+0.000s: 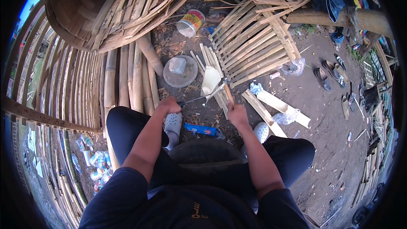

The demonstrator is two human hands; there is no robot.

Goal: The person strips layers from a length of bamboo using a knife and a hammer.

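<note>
My left hand (169, 104) is closed around the dark end of a thin metal rod (198, 99), which slants up to the right; its exact kind is not clear. My right hand (237, 114) grips the wooden handle of a hammer (228, 91), with the dark head uppermost. The rod's far end reaches close to the hammer head; whether they touch I cannot tell. Just beyond them a cream-coloured curved piece (210, 80) rests on split bamboo strips (205, 55) on the ground.
A slatted bamboo panel (254, 42) lies ahead, near a bucket (190, 23) and a round slab (180, 78) bearing a grey block. Woven bamboo (118, 8) overhangs at upper left. Split bamboo halves (283, 108), a blue packet (200, 129) and sandals (335, 72) lie around.
</note>
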